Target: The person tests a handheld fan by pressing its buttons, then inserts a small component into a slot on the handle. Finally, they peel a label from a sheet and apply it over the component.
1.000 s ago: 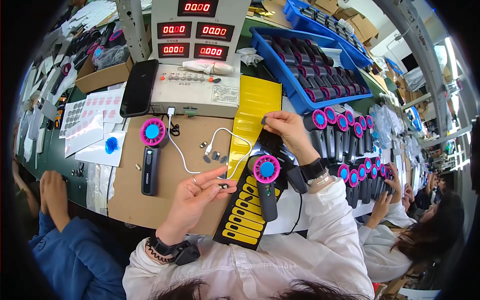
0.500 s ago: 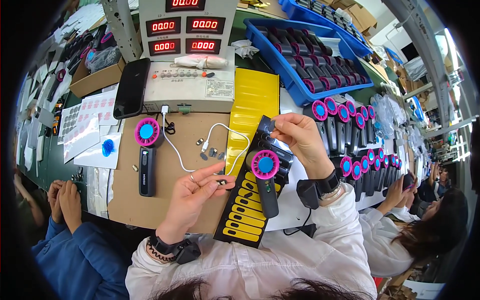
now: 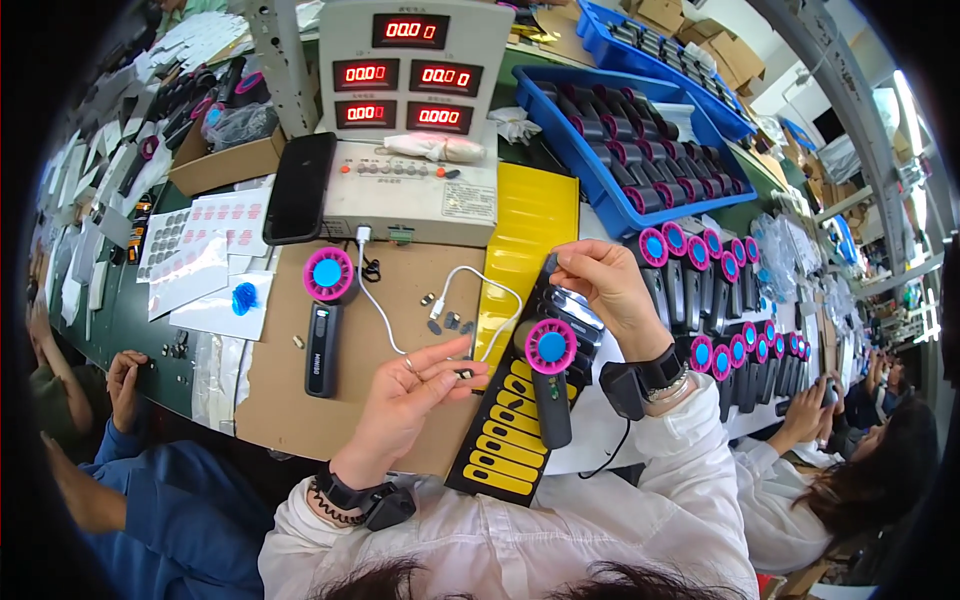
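Note:
My left hand (image 3: 395, 405) is over the brown board, thumb and fingers pinching a small metallic part (image 3: 464, 374). My right hand (image 3: 612, 295) holds a small dark grey piece (image 3: 551, 263) between thumb and fingertips, above some dark fan bodies (image 3: 575, 308). Between my hands lies a handheld fan (image 3: 556, 410) with a pink ring and blue hub, its handle showing a small exposed circuit. It rests on a black sheet with yellow cut-outs (image 3: 497, 445). A second pink-and-blue fan (image 3: 322, 350) lies on the board to the left. Several small dark pieces (image 3: 452, 321) sit beside a white cable (image 3: 462, 270).
A tester with red digit displays (image 3: 410, 190) stands at the back, a black phone (image 3: 300, 190) leaning on it. Behind right is a blue bin (image 3: 640, 225) of fan parts; rows of fans (image 3: 700, 270) fill the right. Co-workers sit on both sides.
The whole view has shifted, so the bench appears farther right and lower. Both my hands keep their pinches. The left co-worker's hands, together before, are now apart.

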{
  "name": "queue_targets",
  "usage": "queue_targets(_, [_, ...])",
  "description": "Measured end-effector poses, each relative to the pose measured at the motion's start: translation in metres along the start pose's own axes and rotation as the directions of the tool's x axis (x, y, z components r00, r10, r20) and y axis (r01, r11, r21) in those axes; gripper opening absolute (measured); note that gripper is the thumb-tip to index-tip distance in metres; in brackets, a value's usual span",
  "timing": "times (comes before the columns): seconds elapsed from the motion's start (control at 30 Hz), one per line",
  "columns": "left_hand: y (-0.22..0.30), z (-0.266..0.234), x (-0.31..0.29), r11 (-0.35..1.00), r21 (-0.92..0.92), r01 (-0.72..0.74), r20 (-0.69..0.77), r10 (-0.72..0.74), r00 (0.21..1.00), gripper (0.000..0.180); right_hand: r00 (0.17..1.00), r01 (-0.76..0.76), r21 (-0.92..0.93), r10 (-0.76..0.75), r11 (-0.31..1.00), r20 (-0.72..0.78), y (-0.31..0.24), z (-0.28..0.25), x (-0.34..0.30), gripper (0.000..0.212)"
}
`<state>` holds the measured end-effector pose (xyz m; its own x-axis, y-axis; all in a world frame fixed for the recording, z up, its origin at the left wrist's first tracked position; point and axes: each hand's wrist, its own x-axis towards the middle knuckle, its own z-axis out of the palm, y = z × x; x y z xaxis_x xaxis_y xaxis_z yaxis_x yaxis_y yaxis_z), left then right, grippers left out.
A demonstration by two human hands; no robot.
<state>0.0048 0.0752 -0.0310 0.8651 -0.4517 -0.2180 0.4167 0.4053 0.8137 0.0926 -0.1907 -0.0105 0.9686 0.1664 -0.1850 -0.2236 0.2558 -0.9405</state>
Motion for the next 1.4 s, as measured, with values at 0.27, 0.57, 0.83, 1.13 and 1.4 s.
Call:
queue_targets(0.27, [-0.003,-0.003,-0.001,1.0,-0.008,-0.011,0.029,0.012,1.0,0.039,1.0,-0.022,-0.365,0.016,0.931,-0.02,-0.002,0.032,0.072,0.018])
queue_targets(0.57, [-0.003,-0.006,-0.004,1.0,-0.01,0.002,0.019,-0.002,1.0,0.039,0.998,0.064,-0.394,-0.062,0.917,0.019,0.009,0.032,0.116,0.025])
queue_targets(0.83, [-0.005,-0.004,0.006,1.0,-0.009,-0.001,0.02,0.001,1.0,0.04,0.948,0.114,-0.394,0.018,0.912,0.318,-0.028,0.036,0.061,0.027])
queue_targets(1.13, [0.015,0.021,0.011,0.995,-0.101,-0.014,0.07,0.021,0.997,0.044,0.787,0.617,-0.664,-0.305,0.423,0.537,-0.035,0.086,-0.064,0.024])
queue_targets(1.4, [0.012,0.027,0.004,0.978,-0.174,0.115,0.16,-0.087,0.983,0.046,0.716,0.674,-0.685,-0.473,0.278,0.512,-0.012,0.071,-0.087,0.022])
